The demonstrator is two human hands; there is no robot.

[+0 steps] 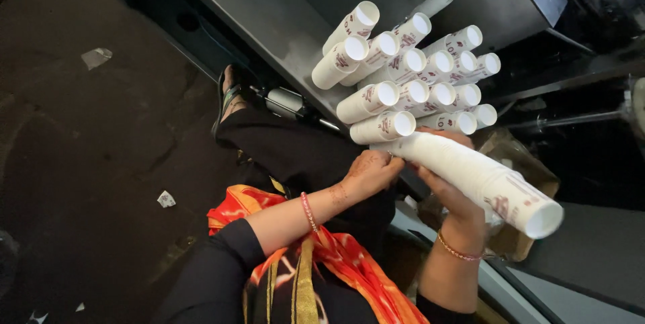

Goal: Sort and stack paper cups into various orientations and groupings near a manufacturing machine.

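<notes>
A long stack of nested white paper cups [484, 179] with red print runs from the middle to the lower right. My right hand [447, 196] grips it from beneath, near its middle. My left hand [373, 171] touches the stack's upper left end, fingers curled on it. Just above lie several more stacks of white cups [410, 82], piled side by side on a grey metal machine top [269, 15] with their open ends facing right.
A brown cardboard box [517, 156] sits under the held stack. A dark floor [87, 163] with paper scraps fills the left. My sandalled foot [228, 92] rests by the machine's edge. Dark machine parts are at the upper right.
</notes>
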